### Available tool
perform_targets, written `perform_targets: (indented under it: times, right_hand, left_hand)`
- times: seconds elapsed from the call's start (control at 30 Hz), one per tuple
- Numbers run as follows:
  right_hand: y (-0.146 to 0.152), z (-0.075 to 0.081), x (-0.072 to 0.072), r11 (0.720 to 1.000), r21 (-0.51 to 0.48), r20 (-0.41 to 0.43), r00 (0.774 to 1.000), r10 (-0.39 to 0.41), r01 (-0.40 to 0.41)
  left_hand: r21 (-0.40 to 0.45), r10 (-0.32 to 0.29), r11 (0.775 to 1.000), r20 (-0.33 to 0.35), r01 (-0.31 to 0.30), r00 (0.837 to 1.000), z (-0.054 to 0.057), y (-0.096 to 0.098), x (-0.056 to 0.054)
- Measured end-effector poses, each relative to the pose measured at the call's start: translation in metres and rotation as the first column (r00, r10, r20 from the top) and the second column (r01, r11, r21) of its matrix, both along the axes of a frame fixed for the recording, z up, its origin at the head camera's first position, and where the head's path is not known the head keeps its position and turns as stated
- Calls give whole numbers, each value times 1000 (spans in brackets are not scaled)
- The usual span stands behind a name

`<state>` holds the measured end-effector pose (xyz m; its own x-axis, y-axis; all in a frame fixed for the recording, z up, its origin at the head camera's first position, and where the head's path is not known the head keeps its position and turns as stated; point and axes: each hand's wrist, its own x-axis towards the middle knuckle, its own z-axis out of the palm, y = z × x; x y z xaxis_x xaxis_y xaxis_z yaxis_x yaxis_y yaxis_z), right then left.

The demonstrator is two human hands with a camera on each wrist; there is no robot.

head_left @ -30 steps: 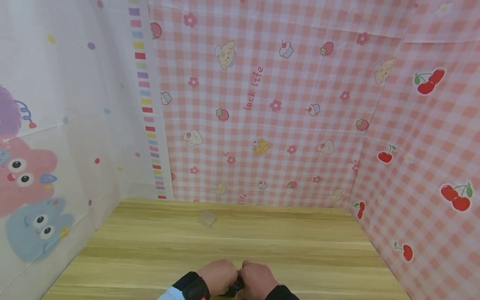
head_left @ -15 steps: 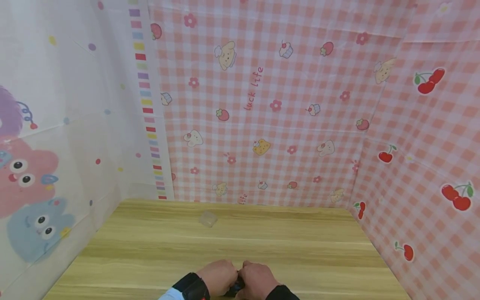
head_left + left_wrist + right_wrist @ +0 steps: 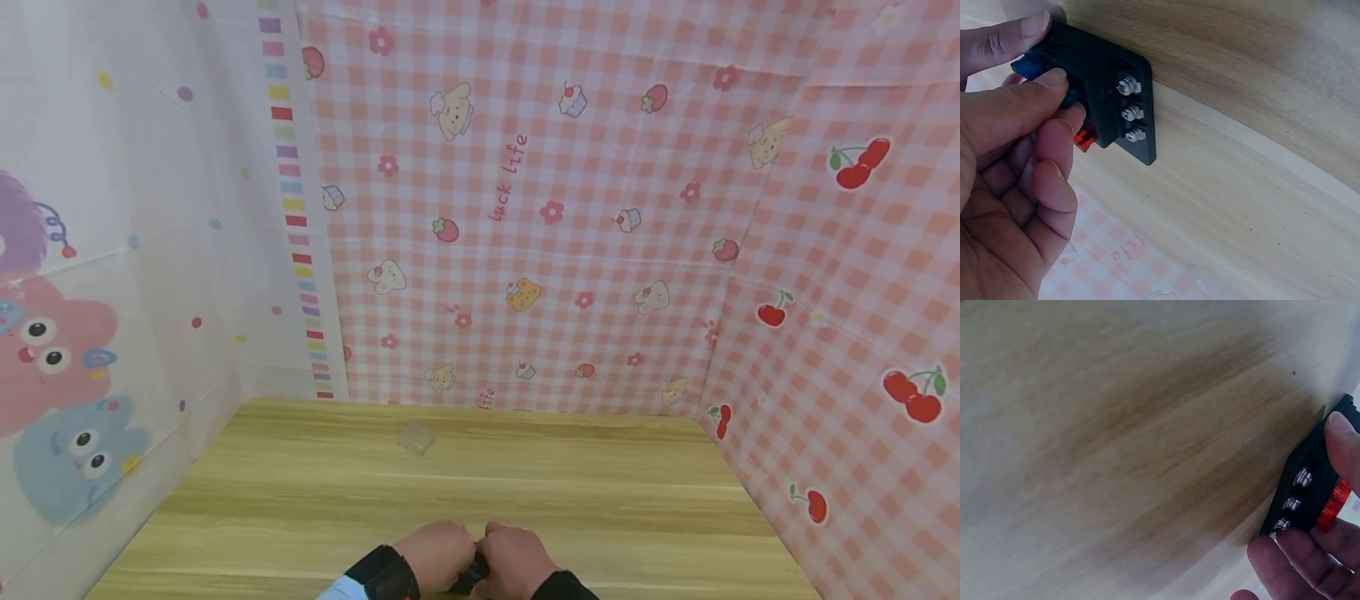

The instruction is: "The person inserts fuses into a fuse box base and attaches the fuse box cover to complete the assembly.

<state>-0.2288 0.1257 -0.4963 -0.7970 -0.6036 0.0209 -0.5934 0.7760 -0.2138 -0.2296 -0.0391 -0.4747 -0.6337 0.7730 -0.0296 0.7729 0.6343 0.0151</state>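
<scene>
A black fuse block (image 3: 1100, 78) with a row of metal screw terminals (image 3: 1132, 114) is between my two hands, low in the head view. At its left end, in the left wrist view, my left hand (image 3: 441, 554) pinches a blue blade fuse (image 3: 1073, 95) between thumb and fingers, which mostly cover it. Another blue fuse (image 3: 1027, 66) sits beside it, and a red fuse (image 3: 1085, 139) shows at the lower edge. My right hand (image 3: 517, 557) holds the block's end, thumb on top and fingers below, near the screws in the right wrist view.
A small clear square piece (image 3: 416, 437) lies towards the back of the wood-grain table (image 3: 600, 475). Printed cloths hang around it: pink checked (image 3: 540, 250) at the back and right, white (image 3: 187, 275) at the left.
</scene>
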Motion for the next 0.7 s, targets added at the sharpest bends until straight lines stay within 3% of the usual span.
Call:
perform_targets:
  times: [0.27, 0.5, 0.7]
  right_hand:
    - [1, 0, 0, 1000, 0, -14, 1000, -4, 4]
    - [1, 1, 0, 1000, 11, -16, 1000, -3, 3]
    - [0, 1, 0, 1000, 14, -32, 999, 1, 0]
  left_hand:
    - [18, 16, 1000, 38, -17, 999, -3, 1, -2]
    - [-1, 9, 1000, 2, -9, 1000, 0, 4, -1]
    - [-15, 24, 1000, 29, -24, 999, 1, 3, -1]
